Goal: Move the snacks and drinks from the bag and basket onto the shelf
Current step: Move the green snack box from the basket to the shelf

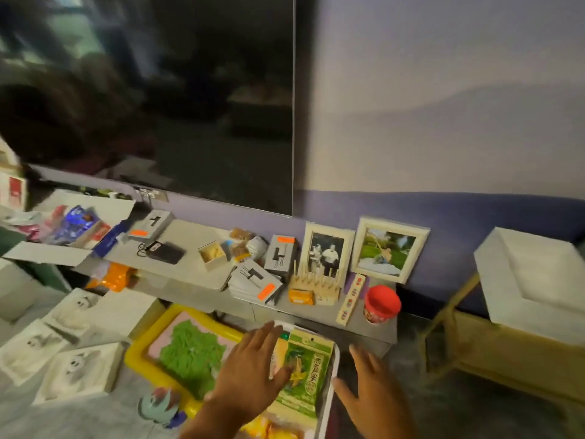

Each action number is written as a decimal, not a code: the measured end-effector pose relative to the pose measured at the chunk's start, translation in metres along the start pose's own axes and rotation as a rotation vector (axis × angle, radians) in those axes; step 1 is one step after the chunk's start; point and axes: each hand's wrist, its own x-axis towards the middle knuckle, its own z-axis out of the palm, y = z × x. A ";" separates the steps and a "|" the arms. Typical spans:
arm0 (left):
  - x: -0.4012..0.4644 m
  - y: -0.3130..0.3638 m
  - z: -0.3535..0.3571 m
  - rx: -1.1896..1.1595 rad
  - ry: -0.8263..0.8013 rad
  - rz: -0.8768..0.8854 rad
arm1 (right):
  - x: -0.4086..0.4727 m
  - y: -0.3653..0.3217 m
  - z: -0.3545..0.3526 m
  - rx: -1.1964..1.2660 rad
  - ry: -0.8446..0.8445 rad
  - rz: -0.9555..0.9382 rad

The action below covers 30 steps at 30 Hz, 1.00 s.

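Both hands, the left hand [253, 372] and right hand [370, 391], spread empty over a basket [329, 403] holding a green snack packet [302, 378], the shelf [196, 251] part-stocked.

Pretty dim room: big dark glossy TV screen [152, 99] hangs on a pale lavender wall [443, 90] with a deeper purple lower band [443, 210]. Grey speckled floor [443, 391], yellowish wooden stand [493, 353] on the right.

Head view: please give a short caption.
Both hands reach toward a green snack bag below a cluttered shelf.
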 end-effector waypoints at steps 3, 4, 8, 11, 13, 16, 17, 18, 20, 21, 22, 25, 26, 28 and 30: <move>0.024 -0.023 0.020 -0.032 -0.013 0.048 | 0.010 0.001 0.033 0.046 -0.009 0.083; 0.033 -0.032 0.030 -0.046 -0.004 0.051 | 0.016 0.002 0.045 0.061 -0.009 0.110; 0.071 -0.073 0.092 -0.126 -0.006 0.010 | 0.058 0.012 0.100 0.151 -0.016 0.167; 0.094 -0.101 0.148 -0.162 -0.036 -0.054 | 0.094 0.020 0.147 0.198 -0.004 0.165; 0.103 -0.114 0.185 -0.210 -0.083 -0.104 | 0.115 0.029 0.180 0.203 0.001 0.176; 0.112 -0.128 0.236 -0.271 -0.168 -0.160 | 0.136 0.044 0.228 0.232 -0.028 0.224; 0.113 -0.131 0.250 -0.280 -0.181 -0.163 | 0.139 0.048 0.240 0.257 -0.045 0.238; 0.114 -0.132 0.262 -0.287 -0.198 -0.166 | 0.141 0.053 0.253 0.274 -0.057 0.247; 0.115 -0.132 0.279 -0.314 -0.222 -0.182 | 0.140 0.060 0.271 0.301 -0.061 0.249; 0.115 -0.132 0.287 -0.336 -0.227 -0.197 | 0.138 0.063 0.278 0.318 -0.059 0.249; 0.114 -0.130 0.291 -0.362 -0.235 -0.219 | 0.137 0.064 0.284 0.346 -0.057 0.248; 0.110 -0.127 0.304 -0.480 -0.222 -0.277 | 0.135 0.061 0.297 0.443 -0.041 0.241; 0.110 -0.126 0.304 -0.520 -0.225 -0.300 | 0.135 0.060 0.298 0.449 -0.030 0.241; 0.109 -0.126 0.300 -0.582 -0.220 -0.316 | 0.132 0.059 0.294 0.485 -0.013 0.243; 0.109 -0.122 0.287 -0.644 -0.206 -0.296 | 0.126 0.059 0.281 0.531 0.005 0.243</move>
